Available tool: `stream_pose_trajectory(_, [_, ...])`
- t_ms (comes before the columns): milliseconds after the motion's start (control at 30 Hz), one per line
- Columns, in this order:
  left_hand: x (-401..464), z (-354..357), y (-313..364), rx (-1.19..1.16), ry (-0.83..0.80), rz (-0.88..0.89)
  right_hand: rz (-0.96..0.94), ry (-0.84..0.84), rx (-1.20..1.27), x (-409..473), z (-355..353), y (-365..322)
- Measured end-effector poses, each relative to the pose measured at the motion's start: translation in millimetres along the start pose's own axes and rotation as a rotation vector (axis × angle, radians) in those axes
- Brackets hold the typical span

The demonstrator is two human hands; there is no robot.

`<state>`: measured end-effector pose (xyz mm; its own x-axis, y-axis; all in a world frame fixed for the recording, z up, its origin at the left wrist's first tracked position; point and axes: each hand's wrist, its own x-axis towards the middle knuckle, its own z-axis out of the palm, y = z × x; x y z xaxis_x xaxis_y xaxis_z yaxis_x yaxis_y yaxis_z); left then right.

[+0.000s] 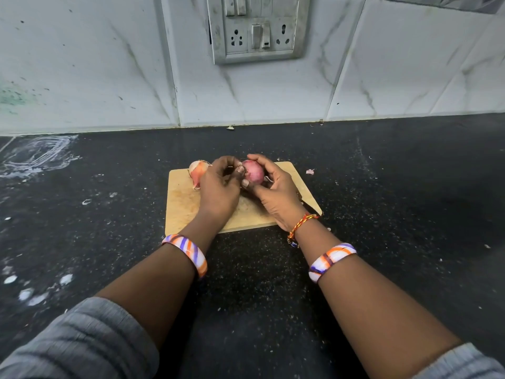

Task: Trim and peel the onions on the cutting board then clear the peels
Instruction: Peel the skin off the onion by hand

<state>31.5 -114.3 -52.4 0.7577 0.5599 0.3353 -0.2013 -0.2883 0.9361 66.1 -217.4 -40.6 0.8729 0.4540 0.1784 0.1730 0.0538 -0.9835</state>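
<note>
Right hand: my right hand (pixel 276 192) cups the onion (pixel 253 172) from the right, fingers curled over its far side and thumb under its near side.
Left hand: my left hand (pixel 220 187) comes in from the left, fingers bent, thumb and fingertips nipping at the left end of the same onion where a bit of skin stands up.
Onion: pink-purple, smooth, held just above the far middle of the cutting board (pixel 185 203).
Second onion: a second onion (pixel 198 172) with pale and orange papery skin sits at the board's far left corner, partly hidden behind my left hand.
Cutting board: light wood, lying flat on the dark speckled worktop (pixel 382 214), near its middle.
Peels: a small pink peel scrap (pixel 310 171) lies on the worktop just right of the board's far right corner; whitish flecks are scattered to the left.
Wrists: a striped orange, purple and white bangle (pixel 188 251) on each, plus a red-yellow thread band (pixel 302 222) on the right.
Wall: marbled tiles with a switch and socket plate (pixel 258 28) far behind.
</note>
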Motion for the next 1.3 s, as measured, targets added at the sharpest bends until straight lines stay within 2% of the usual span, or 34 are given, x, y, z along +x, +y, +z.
stream_pose_trajectory(467, [-0.4, -2.2, -2.6, 0.111, 0.005, -0.046, -0.024, -0.054, 0.074, -2.2, -2.6, 0.3])
stream_pose_trajectory(533, [-0.4, -3.0, 0.0, 0.009, 0.036, -0.093, -0.026, -0.060, 0.107, -3.4, -3.3, -0.5])
stream_pose_trajectory(600, [0.5, -6.3, 3.6, -0.236, 0.112, -0.194, -0.014, -0.052, 0.198, -4.6, -5.0, 0.6])
stream_pose_trajectory(633, [0.8, -8.4, 4.2, -0.348, 0.120, -0.235, -0.004, -0.048, 0.252, -4.6, -6.1, 1.1])
stream_pose_trajectory(700, [-0.4, -10.5, 4.7, -0.425, 0.080, -0.253, 0.012, -0.051, 0.314, -3.5, -7.6, 1.4])
stream_pose_trajectory(833, [-1.9, -10.2, 3.8, -0.399, 0.063, -0.208, 0.022, -0.067, 0.363, -2.9, -7.9, 0.8])
stream_pose_trajectory(1067, [-4.9, -2.6, 6.5, -0.226, -0.024, -0.092, 0.012, -0.033, 0.273, -2.1, -6.8, 1.9])
stream_pose_trajectory(1300, [-4.2, -6.6, 6.7, -0.168, 0.017, -0.038, 0.017, -0.038, 0.177, -6.0, -5.8, -1.1])
